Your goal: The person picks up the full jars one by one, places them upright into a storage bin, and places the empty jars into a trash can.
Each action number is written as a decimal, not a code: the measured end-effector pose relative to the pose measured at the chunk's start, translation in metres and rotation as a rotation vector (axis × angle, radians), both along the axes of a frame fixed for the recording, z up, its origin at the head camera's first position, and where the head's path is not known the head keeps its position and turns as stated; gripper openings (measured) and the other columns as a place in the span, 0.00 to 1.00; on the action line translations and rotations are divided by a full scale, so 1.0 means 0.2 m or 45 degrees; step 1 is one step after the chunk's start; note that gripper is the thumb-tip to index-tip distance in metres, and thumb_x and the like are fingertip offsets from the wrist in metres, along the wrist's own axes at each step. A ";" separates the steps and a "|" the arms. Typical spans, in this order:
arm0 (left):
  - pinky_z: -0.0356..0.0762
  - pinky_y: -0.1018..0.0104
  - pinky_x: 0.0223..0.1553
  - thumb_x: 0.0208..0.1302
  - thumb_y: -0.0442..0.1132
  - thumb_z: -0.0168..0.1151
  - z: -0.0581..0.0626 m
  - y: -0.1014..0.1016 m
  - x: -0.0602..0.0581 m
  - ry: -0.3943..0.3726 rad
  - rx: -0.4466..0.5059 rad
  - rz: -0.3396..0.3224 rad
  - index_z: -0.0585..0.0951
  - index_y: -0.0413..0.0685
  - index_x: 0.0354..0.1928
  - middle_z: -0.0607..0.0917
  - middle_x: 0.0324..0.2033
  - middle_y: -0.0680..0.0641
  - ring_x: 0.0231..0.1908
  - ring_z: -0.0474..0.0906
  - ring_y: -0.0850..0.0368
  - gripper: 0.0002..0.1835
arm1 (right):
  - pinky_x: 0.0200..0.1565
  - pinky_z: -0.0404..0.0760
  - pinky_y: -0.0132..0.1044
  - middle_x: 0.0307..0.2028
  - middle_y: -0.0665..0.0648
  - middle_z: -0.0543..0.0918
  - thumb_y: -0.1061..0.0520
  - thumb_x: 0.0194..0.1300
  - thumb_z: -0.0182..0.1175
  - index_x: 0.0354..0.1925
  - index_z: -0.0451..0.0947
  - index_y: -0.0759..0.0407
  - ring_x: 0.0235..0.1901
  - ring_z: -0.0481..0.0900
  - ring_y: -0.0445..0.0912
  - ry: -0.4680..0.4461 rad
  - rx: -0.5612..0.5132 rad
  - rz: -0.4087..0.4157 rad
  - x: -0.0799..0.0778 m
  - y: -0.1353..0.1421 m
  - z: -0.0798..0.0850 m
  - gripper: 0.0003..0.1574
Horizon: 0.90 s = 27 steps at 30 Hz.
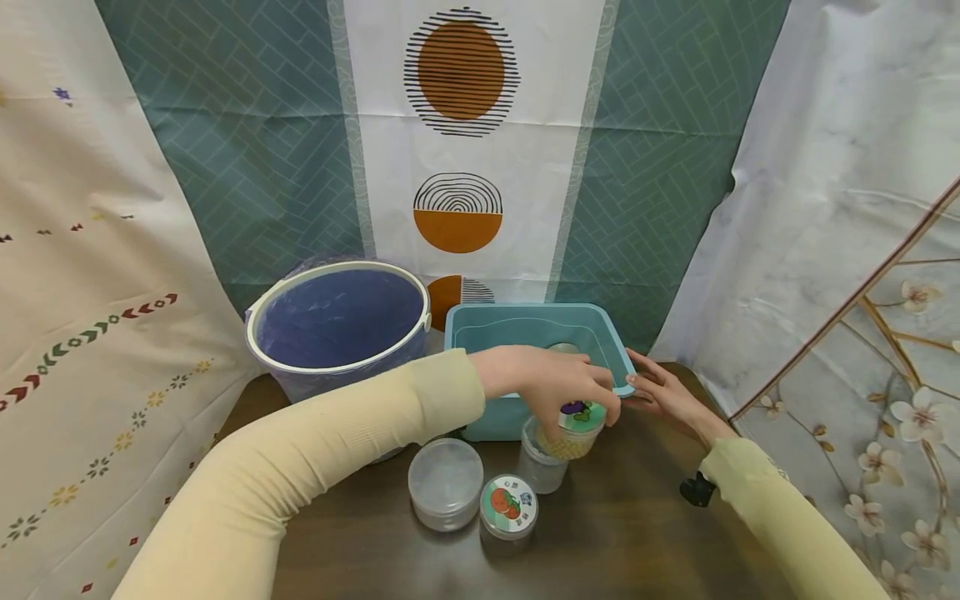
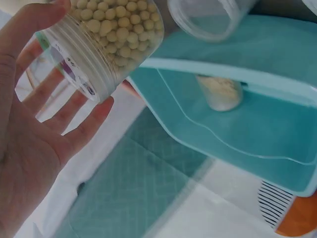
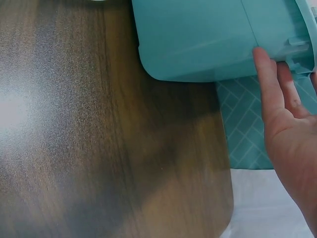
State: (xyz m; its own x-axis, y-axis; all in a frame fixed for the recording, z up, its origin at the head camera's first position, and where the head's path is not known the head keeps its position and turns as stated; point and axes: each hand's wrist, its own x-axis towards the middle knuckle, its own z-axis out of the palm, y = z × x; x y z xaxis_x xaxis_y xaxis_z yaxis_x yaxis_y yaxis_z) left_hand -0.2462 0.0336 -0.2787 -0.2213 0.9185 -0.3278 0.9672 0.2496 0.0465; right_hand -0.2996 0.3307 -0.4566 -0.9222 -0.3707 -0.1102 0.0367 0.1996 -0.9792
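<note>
My left hand (image 1: 558, 383) holds a clear jar of pale yellow beans (image 2: 121, 32) by its lid, tilted on its side in the left wrist view. Its green lid carries a purple eggplant picture. The jar is outside the teal bin (image 1: 495, 421), by its near wall, above a clear jar (image 1: 542, 471). Inside the bin is another jar with beige contents (image 2: 221, 91). At the bin's right side, the fairly straight fingers of my right hand (image 1: 667, 396) touch the outer wall and rim. The thumb's position there is hard to make out.
Nearer me on the brown wooden table (image 1: 600, 542) are a jar with a translucent lid (image 1: 446, 479) and a jar with a tomato-picture lid (image 1: 508, 504). A lined bucket (image 1: 341, 367) with a white rim stands left of the bin. Patterned curtains (image 1: 457, 83) hang behind.
</note>
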 end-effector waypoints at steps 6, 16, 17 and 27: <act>0.74 0.61 0.56 0.57 0.46 0.73 0.06 -0.09 -0.07 -0.020 0.024 0.113 0.71 0.67 0.63 0.68 0.65 0.53 0.59 0.65 0.53 0.32 | 0.52 0.83 0.37 0.67 0.66 0.63 0.51 0.78 0.48 0.80 0.35 0.47 0.48 0.84 0.36 -0.005 -0.044 -0.006 0.00 -0.01 0.01 0.45; 0.76 0.61 0.56 0.57 0.43 0.72 0.11 -0.20 -0.23 -0.078 0.121 0.270 0.71 0.63 0.63 0.69 0.63 0.50 0.59 0.66 0.53 0.32 | 0.54 0.82 0.40 0.73 0.76 0.50 0.51 0.78 0.48 0.80 0.35 0.45 0.48 0.83 0.35 -0.021 -0.046 -0.021 0.01 -0.02 0.01 0.45; 0.76 0.62 0.55 0.57 0.42 0.72 0.12 -0.21 -0.25 -0.092 0.129 0.295 0.71 0.63 0.63 0.69 0.63 0.50 0.59 0.66 0.53 0.32 | 0.54 0.82 0.39 0.73 0.76 0.50 0.51 0.78 0.48 0.80 0.35 0.46 0.49 0.83 0.35 -0.017 -0.047 -0.019 0.01 -0.02 0.01 0.45; 0.75 0.58 0.62 0.57 0.39 0.72 0.09 -0.32 -0.39 -0.163 0.258 0.515 0.73 0.60 0.64 0.70 0.65 0.47 0.61 0.69 0.52 0.32 | 0.54 0.82 0.39 0.74 0.74 0.49 0.51 0.78 0.49 0.80 0.35 0.45 0.49 0.84 0.35 -0.018 -0.043 -0.019 0.00 -0.02 0.01 0.45</act>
State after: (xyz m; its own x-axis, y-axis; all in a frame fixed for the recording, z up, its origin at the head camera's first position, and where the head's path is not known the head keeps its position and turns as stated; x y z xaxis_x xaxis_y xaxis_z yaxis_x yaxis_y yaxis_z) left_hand -0.3232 -0.0307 -0.2607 -0.5442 0.8150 -0.1990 0.7773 0.5791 0.2460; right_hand -0.2986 0.3275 -0.4554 -0.9261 -0.3605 -0.1110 0.0535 0.1658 -0.9847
